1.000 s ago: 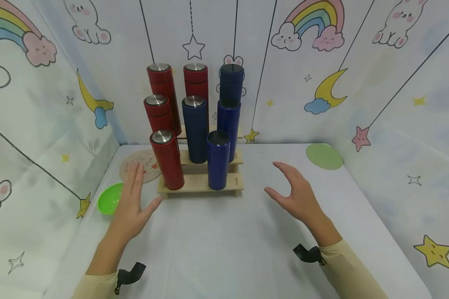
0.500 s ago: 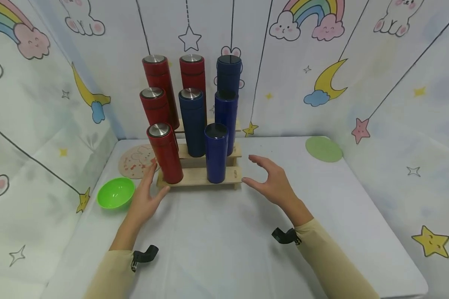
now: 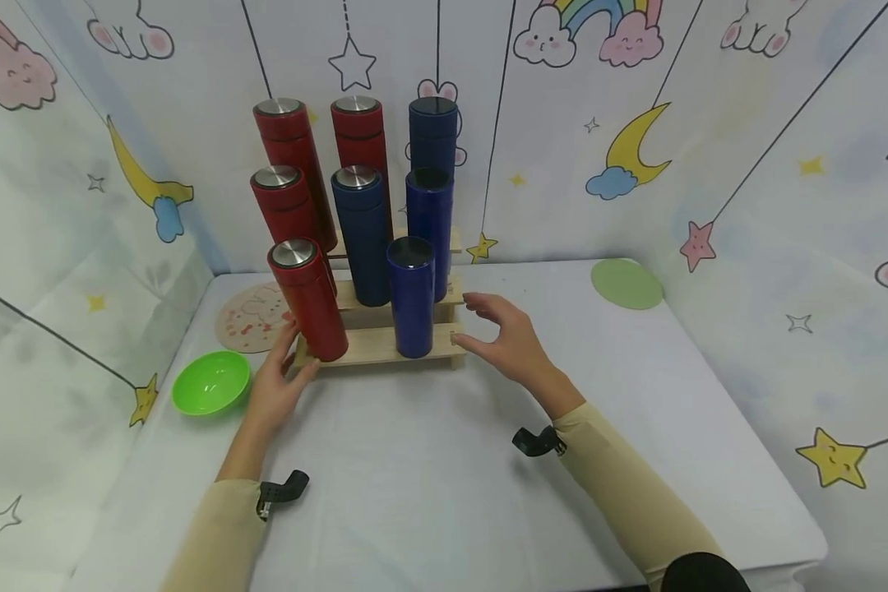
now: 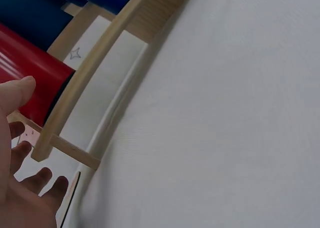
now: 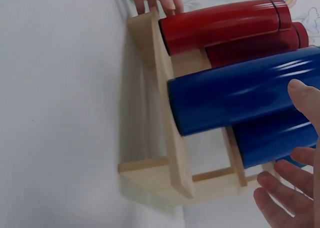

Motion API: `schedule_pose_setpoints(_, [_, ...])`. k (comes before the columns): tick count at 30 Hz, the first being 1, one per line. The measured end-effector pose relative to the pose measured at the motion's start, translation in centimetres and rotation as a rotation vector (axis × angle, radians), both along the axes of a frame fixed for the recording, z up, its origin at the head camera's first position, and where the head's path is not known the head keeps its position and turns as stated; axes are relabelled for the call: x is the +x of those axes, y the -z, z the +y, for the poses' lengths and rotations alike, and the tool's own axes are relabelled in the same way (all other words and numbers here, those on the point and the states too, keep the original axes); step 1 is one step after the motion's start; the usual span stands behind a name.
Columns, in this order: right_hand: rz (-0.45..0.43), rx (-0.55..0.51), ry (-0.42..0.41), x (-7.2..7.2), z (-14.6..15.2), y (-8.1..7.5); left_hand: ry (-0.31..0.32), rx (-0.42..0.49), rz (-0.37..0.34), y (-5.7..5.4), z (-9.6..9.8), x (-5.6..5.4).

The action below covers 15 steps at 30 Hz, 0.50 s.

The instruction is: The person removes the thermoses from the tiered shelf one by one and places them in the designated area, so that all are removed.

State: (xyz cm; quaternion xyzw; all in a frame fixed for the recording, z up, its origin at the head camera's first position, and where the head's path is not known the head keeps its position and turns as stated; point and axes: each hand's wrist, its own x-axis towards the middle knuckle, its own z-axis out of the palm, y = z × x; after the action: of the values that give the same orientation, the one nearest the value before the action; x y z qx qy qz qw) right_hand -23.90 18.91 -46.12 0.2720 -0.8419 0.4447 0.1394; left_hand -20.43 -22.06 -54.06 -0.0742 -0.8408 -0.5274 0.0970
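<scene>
A stepped wooden rack (image 3: 370,346) holds several red, navy and blue thermos flasks on three levels. On its lowest step stand a red flask (image 3: 312,304) with a steel lid and a blue flask (image 3: 413,306) with a dark top. My left hand (image 3: 272,396) is at the rack's left end, thumb and fingers apart, right beside the red flask. At the opposite end, my right hand (image 3: 516,352) has its thumb and fingers spread, fingertips close to the steps' ends. In the right wrist view, the right thumb (image 5: 303,98) overlaps the blue flask. Neither hand grips anything.
A green bowl (image 3: 210,384) sits left of my left hand. Behind it lies a round mat with a printed rabbit (image 3: 250,319). A green oval mat (image 3: 626,284) lies at the back right of the white table (image 3: 414,477). Patterned cloth (image 3: 548,148) hangs behind the rack.
Both hands have moved inward, toward the two ends of the rack. The right hand has come left, the left hand right. The flasks keep their places; the head view has shifted a little.
</scene>
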Motion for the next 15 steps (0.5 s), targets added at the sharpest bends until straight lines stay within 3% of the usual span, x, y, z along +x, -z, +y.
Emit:
schedule_pose_setpoints(6, [-0.038, -0.04, -0.062, -0.6, -1.5, 0.7, 0.017, 0.03, -0.024, 1.2, -0.1, 0.1])
schedule_pose_setpoints(9, [-0.042, -0.043, -0.08, -0.7, -2.3, 0.6, 0.03, 0.022, -0.016, 0.2, 0.4, 0.6])
schedule_pose_setpoints(13, [-0.045, -0.046, -0.09, -0.9, -2.8, 0.5, 0.018, -0.011, -0.021, 0.3, 0.4, 0.5])
schedule_pose_setpoints(15, [-0.047, -0.054, -0.089, -0.9, -3.1, 0.6, 0.014, -0.017, -0.023, 1.1, 0.2, 0.0])
